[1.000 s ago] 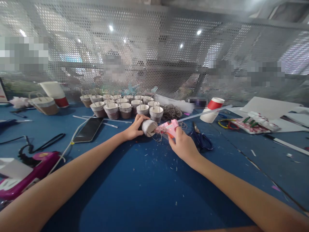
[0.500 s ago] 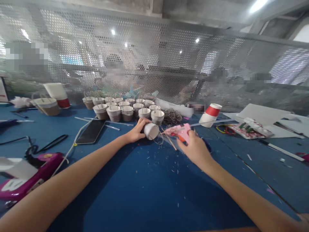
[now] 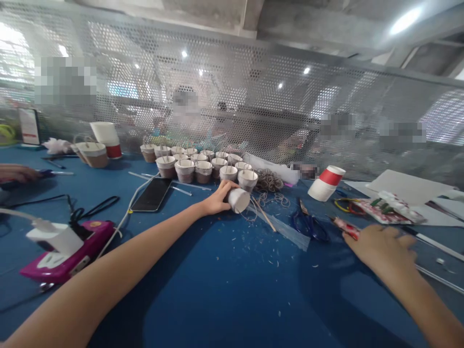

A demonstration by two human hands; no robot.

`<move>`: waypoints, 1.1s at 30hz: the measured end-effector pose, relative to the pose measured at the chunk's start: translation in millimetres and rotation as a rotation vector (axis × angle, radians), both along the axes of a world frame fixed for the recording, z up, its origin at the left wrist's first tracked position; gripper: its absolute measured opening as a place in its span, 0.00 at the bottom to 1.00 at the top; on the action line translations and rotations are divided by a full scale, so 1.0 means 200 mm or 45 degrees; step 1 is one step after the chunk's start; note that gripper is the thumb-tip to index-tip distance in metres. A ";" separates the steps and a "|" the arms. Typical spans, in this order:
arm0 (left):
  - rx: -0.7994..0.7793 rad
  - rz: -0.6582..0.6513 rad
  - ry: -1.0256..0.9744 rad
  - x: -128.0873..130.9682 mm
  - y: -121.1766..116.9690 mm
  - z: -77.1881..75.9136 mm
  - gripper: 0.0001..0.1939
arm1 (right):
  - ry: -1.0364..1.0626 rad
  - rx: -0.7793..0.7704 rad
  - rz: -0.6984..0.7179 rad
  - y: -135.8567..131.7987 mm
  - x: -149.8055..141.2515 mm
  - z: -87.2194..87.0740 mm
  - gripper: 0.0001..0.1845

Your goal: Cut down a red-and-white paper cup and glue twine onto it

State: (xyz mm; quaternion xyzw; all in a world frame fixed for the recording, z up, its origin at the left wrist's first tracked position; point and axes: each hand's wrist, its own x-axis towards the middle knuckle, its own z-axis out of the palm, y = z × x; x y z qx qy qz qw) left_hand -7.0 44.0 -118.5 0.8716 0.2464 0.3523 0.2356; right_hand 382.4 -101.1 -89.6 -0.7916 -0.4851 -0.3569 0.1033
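Observation:
My left hand is closed around a small white paper cup, which lies on its side with its round end toward me. A thin loop of twine hangs beside the cup. At the right, my right hand is over the hot glue gun, with its fingers curled around it. Only the gun's reddish front and nozzle show; the hand hides the rest. Between the hands lie a thin wooden stick, a clear plastic strip and blue-handled scissors.
Several twine-handled cups stand behind the left hand, beside a twine bundle. A phone and a magenta power strip with a cord lie left. Stacked cups tilt at back right. Another person's hand is far left.
My right hand has moved right and toward me with the glue gun, away from the cup. The scissors and plastic strip are now uncovered. My left hand still holds the cup.

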 end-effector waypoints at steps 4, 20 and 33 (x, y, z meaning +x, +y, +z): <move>0.016 -0.021 -0.008 0.00 0.00 0.00 0.33 | 0.014 -0.288 0.565 -0.02 -0.42 0.10 0.20; 0.081 0.103 0.028 0.01 -0.04 0.05 0.32 | 0.641 -0.640 1.234 0.26 -0.88 -0.08 0.13; 0.023 0.044 0.042 0.01 -0.03 0.05 0.31 | 0.822 -0.467 1.460 0.27 -0.86 -0.10 0.16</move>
